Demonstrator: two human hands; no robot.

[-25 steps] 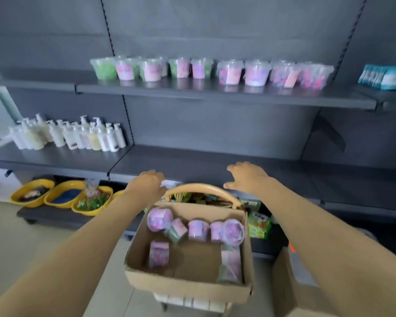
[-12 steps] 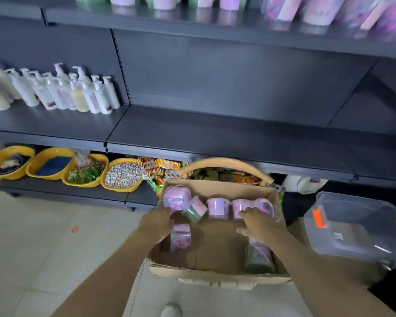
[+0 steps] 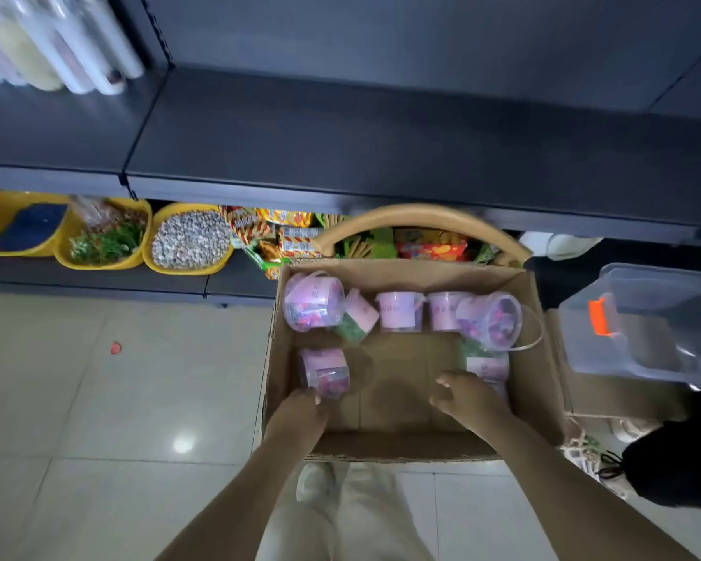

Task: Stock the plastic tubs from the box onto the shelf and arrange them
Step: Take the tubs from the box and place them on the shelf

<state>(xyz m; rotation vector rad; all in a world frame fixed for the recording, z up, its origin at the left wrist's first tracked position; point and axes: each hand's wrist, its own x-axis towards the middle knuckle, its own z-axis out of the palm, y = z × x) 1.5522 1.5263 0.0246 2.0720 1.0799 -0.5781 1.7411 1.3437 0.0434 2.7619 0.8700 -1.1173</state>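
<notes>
Left hand [image 3: 300, 410] touches a tub [image 3: 326, 372], right hand's [image 3: 468, 396] fingers [image 3: 442, 383] half-open

Between the left hand [image 3: 300, 415] and the right hand [image 3: 468, 398] the box floor [image 3: 397, 382] lies bare, an open lane running ahead to the far row. Just ahead of the left hand the near tub [image 3: 326, 372] lies on its side at the fingertips, and the left wall [image 3: 274, 358] stands close beside it. The right hand lies over the right tub [image 3: 487, 367], close to the box's right wall. Ahead of both hands a row of tubs [image 3: 399, 311] crowds the far wall, packed close. Beyond it a curved wooden bar [image 3: 421, 218] arches over the far rim. Further ahead and above, the shelf [image 3: 381, 135] is bare; bottles [image 3: 57, 46] stand far left.
</notes>
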